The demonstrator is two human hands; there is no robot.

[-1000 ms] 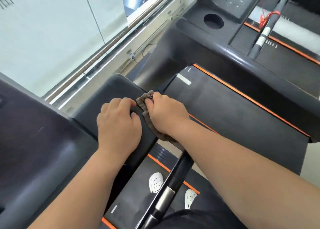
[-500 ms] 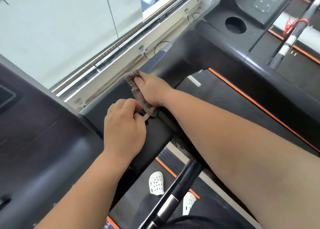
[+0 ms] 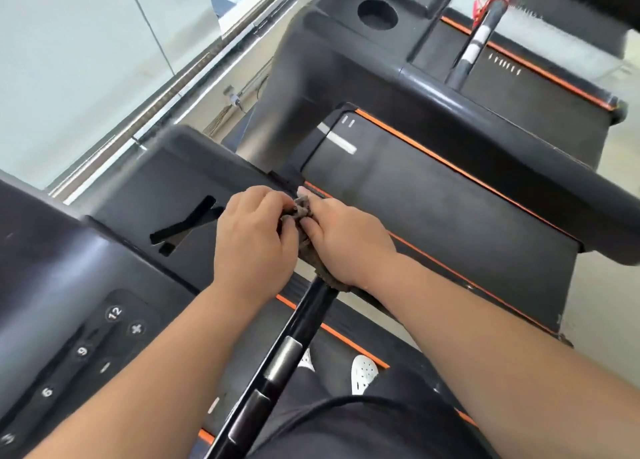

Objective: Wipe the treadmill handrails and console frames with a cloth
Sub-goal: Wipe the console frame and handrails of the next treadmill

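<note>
Cloth: the brown cloth (image 3: 300,209) is bunched between both hands at the right edge of the console frame (image 3: 180,188), just above the top of the handrail (image 3: 304,316). A tail of it shows under the right wrist.
Left hand: the left hand (image 3: 254,242) has its fingers (image 3: 268,198) curled in, the tips pinching the bunch from the left.
Right hand: the right hand (image 3: 346,240) has thumb and fingers clamped on the cloth, and the rest runs under the palm.
Change: a second ago the right hand pressed the cloth flat on the frame's edge while the left hand rested beside it. Half a second ago the right hand was stretched to the frame's far corner. Now it is drawn back, and both hands hold the cloth as a wad rather than spread on the frame.
Meaning: wiping seems paused. I judge the cloth is being regathered or turned to a fresh face after the pass along the frame.
Progress: the frame's top has probably been covered. The handrail below the hands looks like the next stretch.
Next: one hand would need to let go while the other wraps the cloth round the rail.
Risk: the loose tail could slip free.
Nearby: keypad (image 3: 104,337) at lower left, the neighbouring belt (image 3: 433,216) to the right, white shoes (image 3: 363,372) below.
</note>
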